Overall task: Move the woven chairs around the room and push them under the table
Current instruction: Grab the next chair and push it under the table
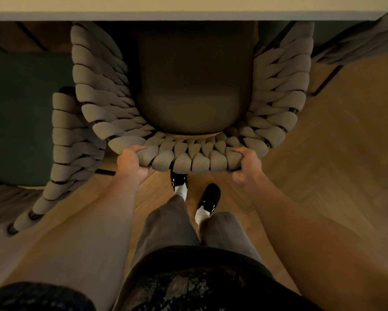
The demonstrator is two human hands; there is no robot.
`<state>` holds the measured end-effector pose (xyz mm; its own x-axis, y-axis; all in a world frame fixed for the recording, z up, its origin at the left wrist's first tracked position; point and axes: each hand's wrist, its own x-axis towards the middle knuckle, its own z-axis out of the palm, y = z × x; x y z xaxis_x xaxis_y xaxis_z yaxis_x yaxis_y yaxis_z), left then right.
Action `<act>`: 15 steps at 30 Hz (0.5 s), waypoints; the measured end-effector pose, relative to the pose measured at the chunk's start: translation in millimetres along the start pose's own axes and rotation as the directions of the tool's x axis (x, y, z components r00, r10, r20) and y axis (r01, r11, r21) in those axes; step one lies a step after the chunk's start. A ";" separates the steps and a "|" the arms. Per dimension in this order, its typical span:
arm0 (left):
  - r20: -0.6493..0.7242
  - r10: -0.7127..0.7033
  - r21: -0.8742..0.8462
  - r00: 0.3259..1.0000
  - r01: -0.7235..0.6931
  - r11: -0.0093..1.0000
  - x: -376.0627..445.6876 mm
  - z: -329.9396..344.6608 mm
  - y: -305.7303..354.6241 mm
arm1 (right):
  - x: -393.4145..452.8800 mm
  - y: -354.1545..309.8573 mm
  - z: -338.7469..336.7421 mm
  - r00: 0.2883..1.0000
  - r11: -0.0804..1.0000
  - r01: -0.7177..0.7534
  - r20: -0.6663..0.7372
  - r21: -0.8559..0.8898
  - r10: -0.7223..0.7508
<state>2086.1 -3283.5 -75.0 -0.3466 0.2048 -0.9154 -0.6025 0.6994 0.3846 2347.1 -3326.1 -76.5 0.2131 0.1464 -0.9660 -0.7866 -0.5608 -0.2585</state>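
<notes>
the left hand is gripping the curved top rail of the woven chair, fingers curling over the thick knitted bands and thumb tucking beneath, and the right hand is doing the same a little way along the rail — both are holding the chair's back, neither hanging free. the chair is sitting straight ahead of the person, its dark seat cushion already reaching partly beneath the pale table, whose edge is running across the top of the view. a second woven chair is standing just beside it on the left, its armrest close to, perhaps touching, the first, and a third chair is showing at the upper right. the step in hand is likely the final push inward; doing it well is probably meaning keeping the two grips level so the chair is travelling square, easing it forward without scraping the herringbone wood floor, and watching the left armrest so it is not catching the neighbour. the feet are standing close behind the legs, so stepping along is wiser than overreaching. no brand, label or readable writing is showing anywhere — the dark patterned shirt is too blurred to tell.
</notes>
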 end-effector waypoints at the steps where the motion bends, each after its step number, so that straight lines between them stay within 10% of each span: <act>1: 0.006 -0.005 -0.005 1.000 0.005 1.000 -0.2 0.3 0.0 | 0.7 -0.1 0.4 1.000 1.000 -0.001 -0.002 -0.009 0.001; 15: 0.022 -0.042 0.089 0.999 0.040 0.995 15.4 -2.6 4.3 | -1.2 1.4 0.9 1.000 0.999 -0.005 -0.008 -0.053 0.004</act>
<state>2076.3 -3279.1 -87.2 -0.3054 0.1903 -0.9330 -0.5493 0.7652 0.3358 2345.2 -3326.3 -75.7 0.2144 0.1377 -0.9670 -0.7555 -0.6041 -0.2535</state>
